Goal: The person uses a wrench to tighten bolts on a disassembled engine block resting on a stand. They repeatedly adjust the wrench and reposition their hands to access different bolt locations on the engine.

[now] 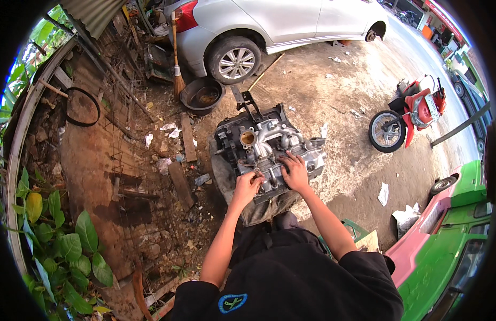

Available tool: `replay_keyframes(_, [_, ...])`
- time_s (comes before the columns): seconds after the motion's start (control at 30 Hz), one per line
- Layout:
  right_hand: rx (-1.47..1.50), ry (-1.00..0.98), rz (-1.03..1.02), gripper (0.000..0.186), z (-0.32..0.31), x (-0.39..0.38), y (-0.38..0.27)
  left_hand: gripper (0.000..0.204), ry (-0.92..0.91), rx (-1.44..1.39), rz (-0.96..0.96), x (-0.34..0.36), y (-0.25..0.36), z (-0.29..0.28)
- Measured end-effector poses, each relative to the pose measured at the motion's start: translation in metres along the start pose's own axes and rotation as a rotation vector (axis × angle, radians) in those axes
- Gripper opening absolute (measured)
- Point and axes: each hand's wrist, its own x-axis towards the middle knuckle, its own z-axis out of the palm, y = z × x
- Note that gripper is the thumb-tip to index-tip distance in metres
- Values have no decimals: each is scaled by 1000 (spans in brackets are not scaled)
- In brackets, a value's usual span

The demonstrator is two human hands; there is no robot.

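Both forearms (225,235) are stretched forward and angled inward over the engine (270,131), which is set on a grey cloth (221,184) before the person. The left hand (249,186) is held over its near left side, fingers curled narrow toward the thumb; whether a small part is pinched cannot be told. The right hand (295,173) is laid palm-down farther right, fingers loosely spread against the metal.
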Motion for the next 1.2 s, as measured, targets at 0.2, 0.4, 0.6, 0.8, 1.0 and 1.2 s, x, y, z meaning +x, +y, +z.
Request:
replay_keyframes(0.2, [-6, 0, -2, 29, -2, 0, -3, 14, -133, 306, 107, 12, 29, 5])
replay_keyframes(0.4, [-22, -49, 31, 31, -3, 1, -3, 24, -278, 459, 213, 21, 38, 19])
replay_keyframes(0.6, [-13, -40, 13, 32, -2, 1, -1, 31, -362, 485, 165, 23, 39, 24])
replay_keyframes(0.8, [-16, -33, 22, 29, 0, 1, 0, 30, -330, 507, 175, 25, 39, 22])
replay_keyframes(1.0, [-16, -24, -2, 30, 2, 1, 2, 28, -342, 503, 212, 25, 35, 19])
replay_keyframes(1.2, [-4, -60, 15, 33, -2, 1, 1, 26, -357, 521, 172, 28, 37, 25])
